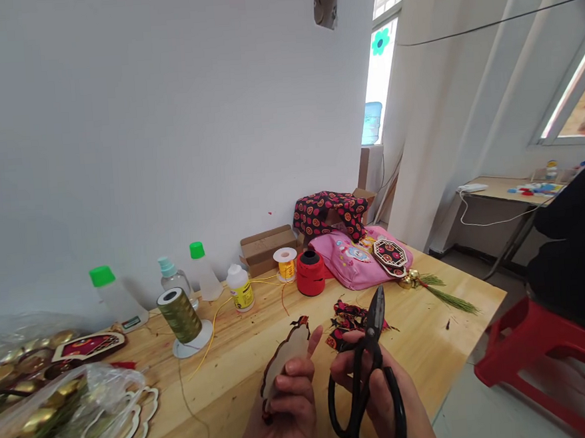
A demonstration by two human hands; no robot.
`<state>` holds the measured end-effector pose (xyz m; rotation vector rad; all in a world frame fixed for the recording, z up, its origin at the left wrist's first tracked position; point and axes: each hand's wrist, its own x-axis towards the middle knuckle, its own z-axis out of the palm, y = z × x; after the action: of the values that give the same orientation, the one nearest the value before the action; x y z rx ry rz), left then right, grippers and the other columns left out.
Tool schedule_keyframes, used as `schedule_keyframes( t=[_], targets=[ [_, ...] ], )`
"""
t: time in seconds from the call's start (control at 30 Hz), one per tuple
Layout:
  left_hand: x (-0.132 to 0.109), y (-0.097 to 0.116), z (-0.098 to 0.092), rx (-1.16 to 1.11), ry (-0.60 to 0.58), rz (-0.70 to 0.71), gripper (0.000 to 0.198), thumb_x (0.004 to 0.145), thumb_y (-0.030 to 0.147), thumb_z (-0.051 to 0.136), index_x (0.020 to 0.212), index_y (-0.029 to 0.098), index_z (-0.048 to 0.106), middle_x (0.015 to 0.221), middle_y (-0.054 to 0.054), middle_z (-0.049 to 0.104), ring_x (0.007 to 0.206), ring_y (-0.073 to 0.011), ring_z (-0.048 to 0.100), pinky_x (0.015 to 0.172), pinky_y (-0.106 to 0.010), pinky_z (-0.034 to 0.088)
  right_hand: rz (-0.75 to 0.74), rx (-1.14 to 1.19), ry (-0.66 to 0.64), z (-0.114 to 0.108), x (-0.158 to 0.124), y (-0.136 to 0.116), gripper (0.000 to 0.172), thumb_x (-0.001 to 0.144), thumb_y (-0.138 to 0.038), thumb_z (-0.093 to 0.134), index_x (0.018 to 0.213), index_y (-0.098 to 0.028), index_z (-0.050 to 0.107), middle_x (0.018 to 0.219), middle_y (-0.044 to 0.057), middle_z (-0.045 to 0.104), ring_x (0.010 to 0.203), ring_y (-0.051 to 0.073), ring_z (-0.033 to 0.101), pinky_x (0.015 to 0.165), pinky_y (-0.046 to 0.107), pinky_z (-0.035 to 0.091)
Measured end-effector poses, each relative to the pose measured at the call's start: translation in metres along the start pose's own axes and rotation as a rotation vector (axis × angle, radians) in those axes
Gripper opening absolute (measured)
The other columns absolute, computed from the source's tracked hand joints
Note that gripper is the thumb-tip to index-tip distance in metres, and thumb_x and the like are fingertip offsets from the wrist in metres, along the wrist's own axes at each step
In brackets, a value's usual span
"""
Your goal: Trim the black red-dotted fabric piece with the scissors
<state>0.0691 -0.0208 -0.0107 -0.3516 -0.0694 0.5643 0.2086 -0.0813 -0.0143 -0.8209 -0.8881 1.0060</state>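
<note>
My left hand [297, 392] is wrapped round a pale scalloped-edge plaque [285, 366] with dark fabric along its rim, held up on its edge. In my right hand [389, 386] are black-handled scissors [374, 320], blades pointing up and looking closed. The blades stand apart from the plaque. Behind the scissors, a heap of dark, red-patterned fabric scraps [347, 318] lies on the wooden table [246, 342]. The far face of the plaque is hidden from me.
Along the wall stand a green thread spool [180, 317], a glue bottle [241, 289], a red thread cone [310, 274] and a yellow thread spool [286, 267]. A pink bag [345, 262] bears an octagonal tasselled ornament [390, 257]. Plastic-bagged bells [41, 420] lie left; a red stool [536, 342] stands right.
</note>
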Motion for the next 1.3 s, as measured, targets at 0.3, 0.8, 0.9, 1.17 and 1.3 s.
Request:
schedule_keyframes(
  t=[0.3, 0.8, 0.9, 1.17, 1.3],
  targets=[
    [0.005, 0.0, 0.001, 0.245, 0.071, 0.175, 0.052, 0.089, 0.008, 0.025, 0.139, 0.011, 0.01, 0.064, -0.002, 0.051, 0.045, -0.005, 0.054, 0.034, -0.006, 0.04, 0.064, 0.253, -0.017, 0.001, -0.002, 0.001, 0.052, 0.064, -0.064, 0.061, 0.1, -0.026, 0.06, 0.078, 0.004, 0.065, 0.077, 0.021, 0.06, 0.081, 0.039, 0.044],
    [0.019, -0.017, 0.015, 1.13, 0.457, 0.519, 0.017, 0.062, 0.019, 0.072, 0.077, 0.013, 0.067, 0.064, -0.005, 0.071, 0.056, -0.0161, 0.064, 0.054, -0.026, 0.05, -0.133, -0.941, -0.162, -0.041, -0.01, -0.029, 0.036, 0.077, -0.05, 0.053, 0.084, -0.015, 0.063, 0.052, -0.003, 0.043, 0.044, 0.012, 0.04, 0.042, 0.022, 0.032],
    [0.02, -0.018, 0.013, 1.19, 0.459, 0.553, 0.022, 0.062, 0.021, 0.072, 0.082, 0.013, 0.065, 0.068, -0.005, 0.072, 0.062, -0.0189, 0.065, 0.061, -0.031, 0.052, -0.216, -1.332, -0.242, -0.049, -0.005, -0.044, 0.031, 0.077, -0.045, 0.056, 0.077, -0.015, 0.064, 0.052, -0.001, 0.051, 0.043, 0.013, 0.045, 0.042, 0.022, 0.035],
    [0.02, -0.016, 0.005, 1.457, 0.461, 0.662, 0.024, 0.063, 0.027, 0.072, 0.081, 0.014, 0.061, 0.069, -0.003, 0.07, 0.062, -0.019, 0.064, 0.059, -0.031, 0.052, -0.232, -1.558, -0.353, -0.047, -0.005, -0.053, 0.034, 0.082, -0.046, 0.05, 0.076, -0.016, 0.065, 0.054, 0.003, 0.059, 0.044, 0.016, 0.054, 0.042, 0.023, 0.037],
    [0.02, -0.015, 0.003, 1.525, 0.468, 0.676, 0.023, 0.06, 0.028, 0.073, 0.074, 0.015, 0.06, 0.066, -0.002, 0.07, 0.057, -0.0163, 0.062, 0.057, -0.028, 0.05, -0.177, -1.629, -0.347, -0.044, -0.003, -0.054, 0.028, 0.08, -0.042, 0.054, 0.08, -0.017, 0.067, 0.061, 0.005, 0.064, 0.049, 0.019, 0.059, 0.044, 0.025, 0.039]
  ],
)
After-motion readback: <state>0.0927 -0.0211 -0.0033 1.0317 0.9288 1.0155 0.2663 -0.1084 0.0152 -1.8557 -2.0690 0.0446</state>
